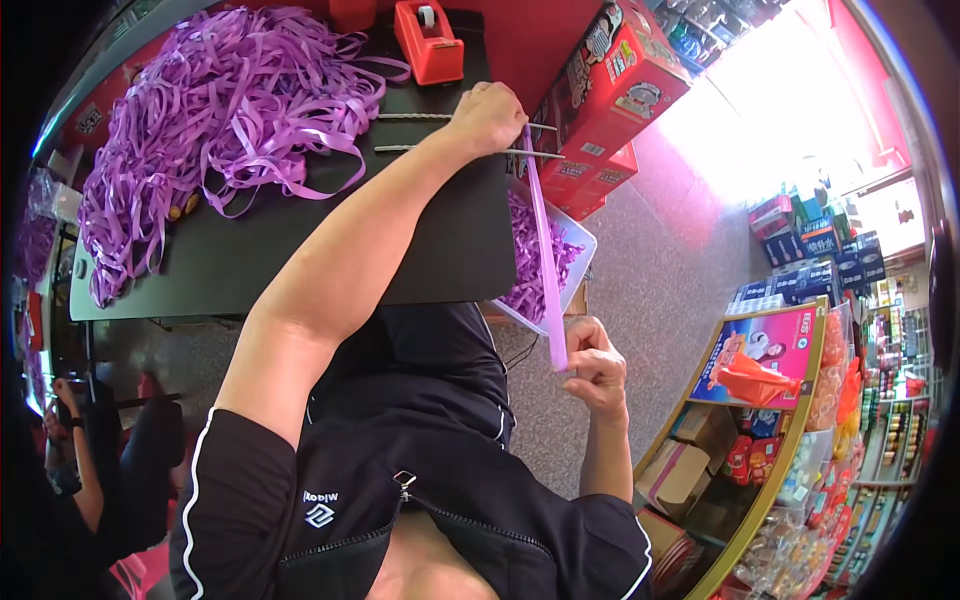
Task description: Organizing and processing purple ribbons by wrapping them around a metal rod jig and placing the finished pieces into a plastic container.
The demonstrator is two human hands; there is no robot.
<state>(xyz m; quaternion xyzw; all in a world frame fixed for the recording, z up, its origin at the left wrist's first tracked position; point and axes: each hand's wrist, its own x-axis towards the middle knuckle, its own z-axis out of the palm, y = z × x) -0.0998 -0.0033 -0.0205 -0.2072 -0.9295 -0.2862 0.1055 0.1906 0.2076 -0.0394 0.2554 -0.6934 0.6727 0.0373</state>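
A long purple ribbon strip (545, 250) is stretched taut between my two hands. My left hand (488, 115) is closed in a fist at the strip's far end, reaching across the black table (440, 240) and resting by two thin metal rods (420, 149) that stick out past the table's right edge. My right hand (596, 368) pinches the strip's near end, off the table and close to my body. A large heap of loose purple ribbons (220, 110) covers the table's far left part.
A red tape dispenser (428, 40) stands at the table's far edge. A white bin (580, 262) with purple ribbon scraps sits beside the table, below red cartons (610, 80). Shop shelves (790, 400) with packaged goods stand at right. Another person (80, 450) sits at lower left.
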